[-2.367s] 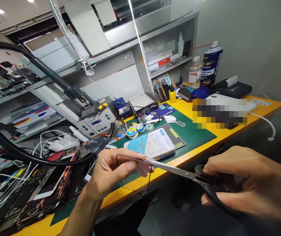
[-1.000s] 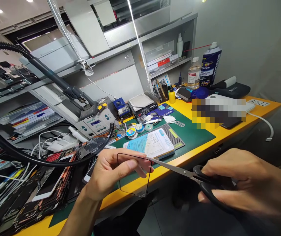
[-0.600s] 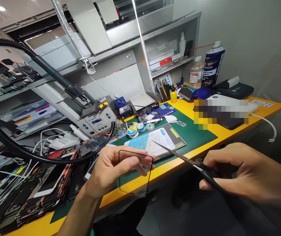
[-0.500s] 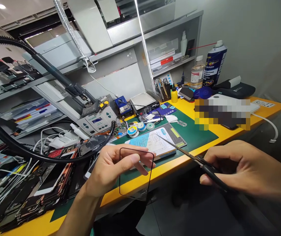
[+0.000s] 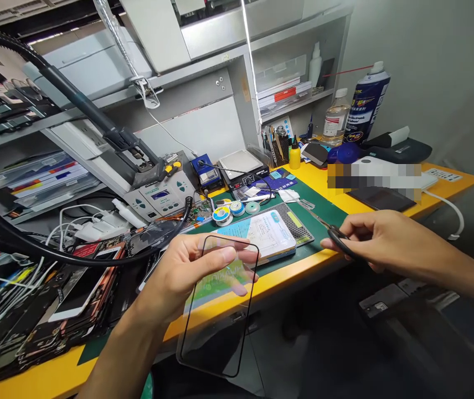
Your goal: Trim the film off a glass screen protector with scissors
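- Panel (image 5: pixel 219 310), see-through with a thin black border, hangs tilted in the air in front of the tabletop (image 5: pixel 299 271), pinched near its upper end.
- The left hand (image 5: pixel 179 266) has it, thumb across the near face and fingers spread behind; it is part closed, a light grip from what I can see.
- Along the lower left, a clear margin shows past the black border; on the right side I can't make one out. If that margin is surplus, I'd judge the work part done, with the left side and bottom left over.
- No loose offcut shows near the panel, so how much has been cut I cannot tell.
- Scissors (image 5: pixel 339 241) sit in the right hand (image 5: pixel 386 235), its fingers curled round the handles. The blades look closed and point well apart from the panel, so no cut is being made.
- Farther out, a white and blue box (image 5: pixel 272 238) lies on the green mat (image 5: pixel 328 216), solder reels (image 5: pixel 222 215) just beyond it, and phone parts (image 5: pixel 83 288) are heaped to the left.
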Tool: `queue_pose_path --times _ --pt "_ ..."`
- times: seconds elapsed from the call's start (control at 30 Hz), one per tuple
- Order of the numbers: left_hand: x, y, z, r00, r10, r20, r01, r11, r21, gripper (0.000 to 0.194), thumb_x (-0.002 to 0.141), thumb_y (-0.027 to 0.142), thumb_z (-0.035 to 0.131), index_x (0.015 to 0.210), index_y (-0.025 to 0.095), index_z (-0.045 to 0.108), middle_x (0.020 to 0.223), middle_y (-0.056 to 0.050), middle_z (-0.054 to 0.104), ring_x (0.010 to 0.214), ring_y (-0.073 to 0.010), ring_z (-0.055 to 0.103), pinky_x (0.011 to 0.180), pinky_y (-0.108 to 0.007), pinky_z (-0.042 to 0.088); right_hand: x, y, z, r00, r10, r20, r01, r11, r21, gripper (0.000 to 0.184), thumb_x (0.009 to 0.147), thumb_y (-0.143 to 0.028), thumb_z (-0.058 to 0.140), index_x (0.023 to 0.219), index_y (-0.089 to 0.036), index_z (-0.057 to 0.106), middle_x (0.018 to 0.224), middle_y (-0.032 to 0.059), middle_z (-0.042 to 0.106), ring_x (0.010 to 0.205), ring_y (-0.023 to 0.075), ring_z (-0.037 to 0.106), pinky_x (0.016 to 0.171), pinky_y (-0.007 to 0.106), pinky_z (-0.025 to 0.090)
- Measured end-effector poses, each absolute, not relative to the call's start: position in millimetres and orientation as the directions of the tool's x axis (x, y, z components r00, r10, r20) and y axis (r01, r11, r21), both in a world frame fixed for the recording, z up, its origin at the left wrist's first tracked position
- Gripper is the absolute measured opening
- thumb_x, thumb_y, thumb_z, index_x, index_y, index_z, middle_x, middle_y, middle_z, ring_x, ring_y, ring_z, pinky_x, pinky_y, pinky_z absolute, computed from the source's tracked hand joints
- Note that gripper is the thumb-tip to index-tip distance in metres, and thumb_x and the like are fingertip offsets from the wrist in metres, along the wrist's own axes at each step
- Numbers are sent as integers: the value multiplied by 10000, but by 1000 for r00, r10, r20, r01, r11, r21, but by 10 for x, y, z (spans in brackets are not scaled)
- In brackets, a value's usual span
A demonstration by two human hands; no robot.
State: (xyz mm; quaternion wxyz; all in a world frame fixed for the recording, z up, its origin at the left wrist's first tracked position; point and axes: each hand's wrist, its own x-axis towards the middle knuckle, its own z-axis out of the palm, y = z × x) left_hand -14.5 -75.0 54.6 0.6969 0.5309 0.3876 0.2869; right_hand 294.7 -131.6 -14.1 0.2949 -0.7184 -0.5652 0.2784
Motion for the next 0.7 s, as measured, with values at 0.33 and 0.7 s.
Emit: queue_pose_path --times 0.33,0.7 --pt "-227 -681 476 609 768 -197 -49 285 957 154 837 164 724 949 101 810 929 -156 810 720 -274 781 586 -300 637 3094 -822 -115 306 950 -62 925 -312 -218 417 812 -646 585 793 -229 566 690 75 692 634 266 645 520 314 396" --pt "-285 -654 456 605 768 -211 -71 315 946 145 818 172 716 910 103 805 863 -146 810 596 -225 754 561 -281 610 3084 -425 64 174 969 -177 981 -186 -52 468 796 -605 604 614 -174 616 685 170 662 622 295 628 535 355 358"
